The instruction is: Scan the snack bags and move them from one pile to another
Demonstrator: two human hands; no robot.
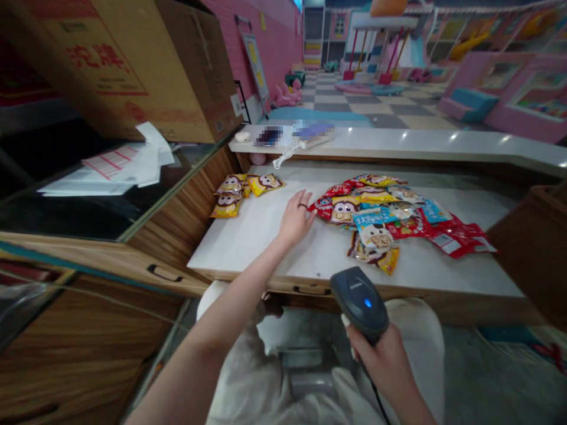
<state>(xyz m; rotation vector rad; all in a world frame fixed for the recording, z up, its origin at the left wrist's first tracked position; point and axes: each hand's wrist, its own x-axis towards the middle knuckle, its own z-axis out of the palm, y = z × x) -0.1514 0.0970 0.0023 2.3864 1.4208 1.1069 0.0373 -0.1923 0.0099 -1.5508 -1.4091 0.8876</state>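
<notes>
Risk noted: the left hand (pixel 296 219), fingers spread flat on the desk (pixel 248 248) just beside the overlapping snack packets (pixel 372 215), could knock the heap sideways, while the scanner (pixel 359 301), wrapped by the right hand's (pixel 383 360) fingers, could slip if their grip loosens.

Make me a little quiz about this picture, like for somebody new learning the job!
1. What is the right hand holding?
2. True or false: the left hand has a ring on it.
3. Where are the yellow snack bags near the left hand?
A. On the floor
B. On the white table
C. In the cardboard box

Key:
1. A barcode scanner
2. True
3. B
</notes>
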